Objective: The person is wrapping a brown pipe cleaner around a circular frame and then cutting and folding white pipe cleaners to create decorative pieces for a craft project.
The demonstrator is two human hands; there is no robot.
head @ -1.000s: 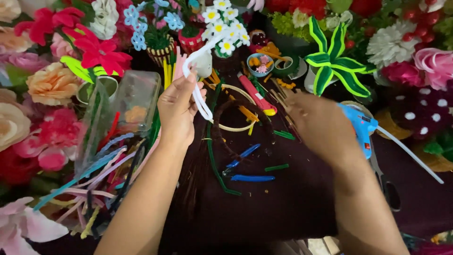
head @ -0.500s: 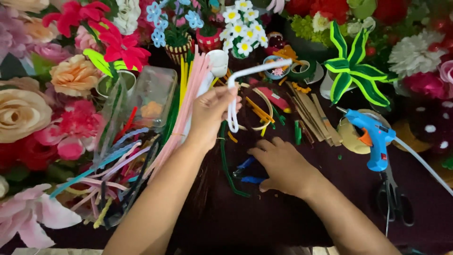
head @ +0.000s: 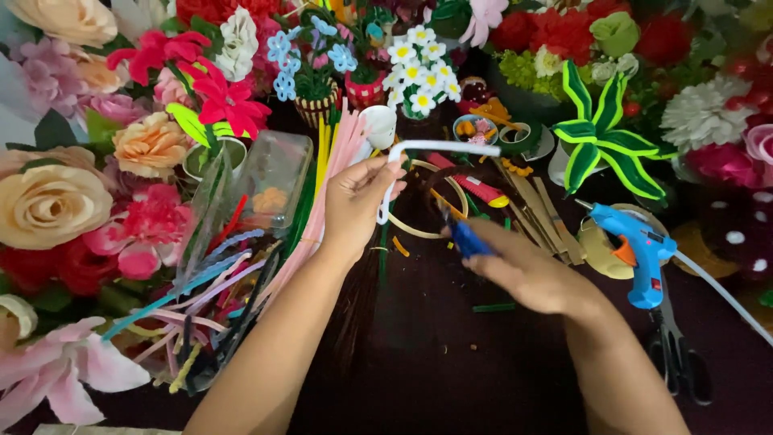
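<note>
My left hand [head: 358,201] is raised over the dark table, shut on a bent white pipe cleaner [head: 439,150] whose free end sticks out to the right. Beside it, my right hand [head: 527,270] pinches a short blue pipe cleaner piece [head: 463,239] between thumb and fingers, its tip close to the white one. Below both hands lie small cut green pieces [head: 493,307] on the tabletop.
A blue glue gun [head: 640,250] with a white cord rests at the right, black scissors [head: 676,354] below it. Loose pipe cleaners [head: 233,282] and a clear box [head: 274,181] lie at left. A wooden hoop [head: 435,205], brown sticks [head: 543,209] and handmade flowers [head: 153,145] surround the work area.
My right hand has picked a blue piece off the table and lifted it toward the white pipe cleaner. My left hand holds the white piece in much the same place.
</note>
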